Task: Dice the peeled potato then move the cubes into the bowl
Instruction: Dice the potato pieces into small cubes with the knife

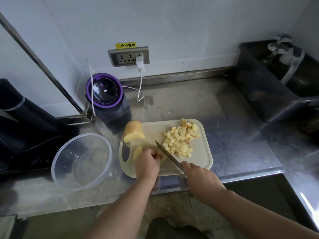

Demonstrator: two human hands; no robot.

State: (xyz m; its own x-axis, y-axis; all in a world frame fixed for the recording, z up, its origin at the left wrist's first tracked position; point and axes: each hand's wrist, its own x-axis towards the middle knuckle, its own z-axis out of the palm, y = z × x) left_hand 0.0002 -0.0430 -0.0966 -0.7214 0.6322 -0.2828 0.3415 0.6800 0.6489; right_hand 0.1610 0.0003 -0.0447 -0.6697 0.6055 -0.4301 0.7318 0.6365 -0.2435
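A pale cutting board (pixel 202 157) lies on the steel counter. A heap of several potato cubes (pixel 181 138) sits on its right half. A large uncut potato piece (pixel 133 133) rests at the board's far left corner. My left hand (pixel 146 165) holds down potato slices (pixel 138 151) near the board's left side, fingers curled on them. My right hand (pixel 200 176) grips the handle of a knife (pixel 166 153), whose blade points up-left and lies against the slices by my left fingers. A clear plastic bowl (pixel 59 163) stands left of the board with nothing in it.
A purple-rimmed appliance (pixel 105 94) stands behind the board, with a white cable (pixel 140 83) running to the wall socket. A dark machine (pixel 22 121) occupies the far left. A dark bin (pixel 269 87) with glassware sits at the back right. The counter edge runs just below the board.
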